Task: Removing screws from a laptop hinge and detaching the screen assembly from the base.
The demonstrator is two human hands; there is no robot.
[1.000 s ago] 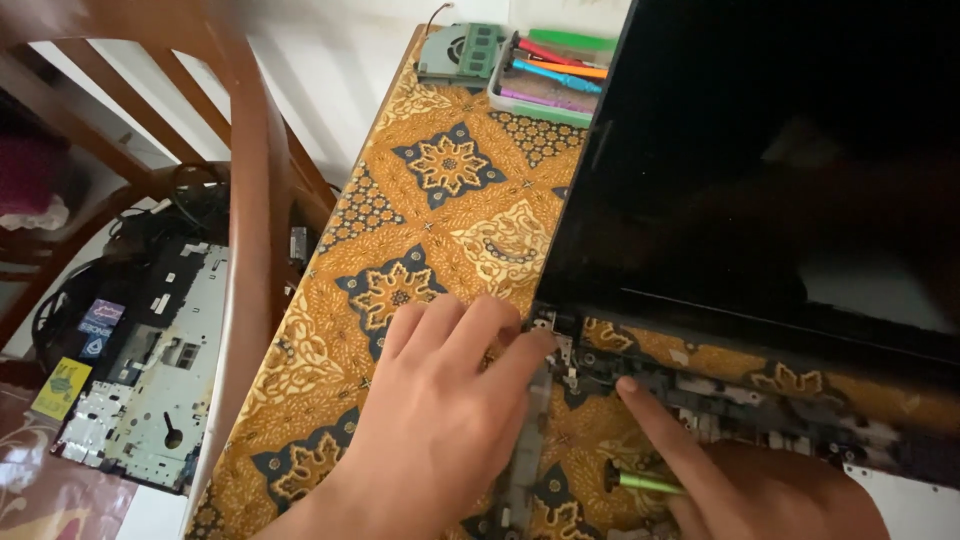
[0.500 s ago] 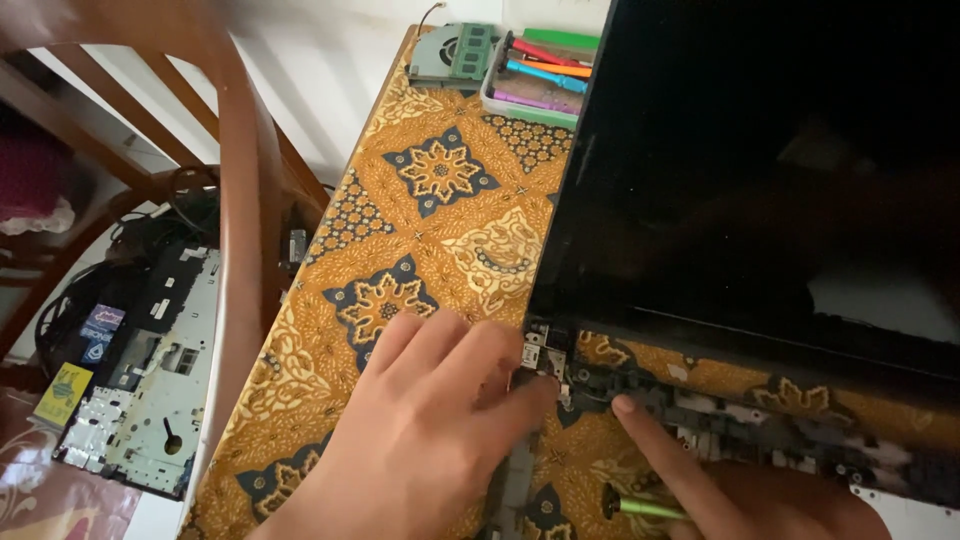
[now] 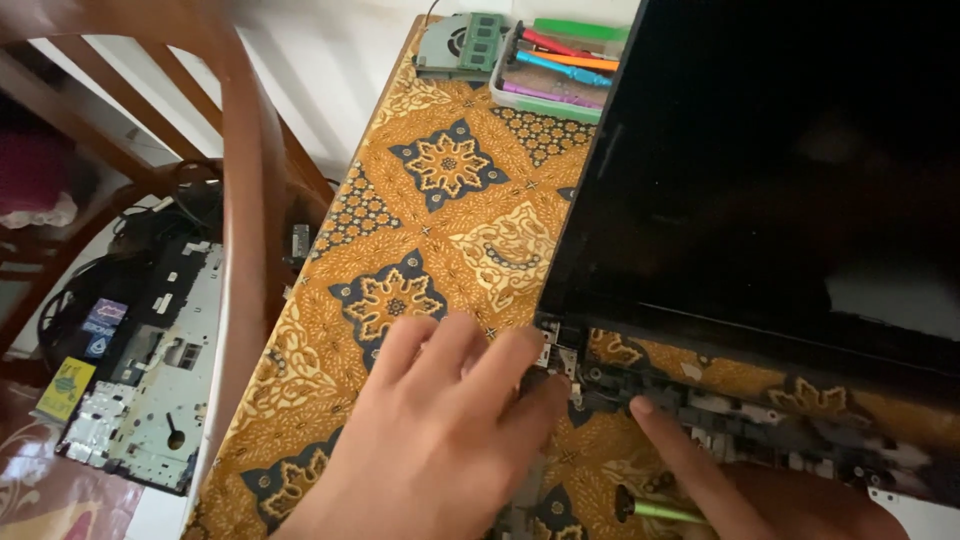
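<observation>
The left hand (image 3: 440, 440) lies open, fingertips on the laptop hinge (image 3: 560, 360) at the screen's (image 3: 780, 170) lower corner on the cloth-covered bench (image 3: 440, 210). The right hand (image 3: 740, 490) grips a green screwdriver (image 3: 665, 512), forefinger pressing the hinge strip.

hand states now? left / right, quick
Left hand: open, holding nothing, fingertips on the laptop hinge.
Right hand: index finger on the hinge bar, green-handled tool in its grip.
</observation>
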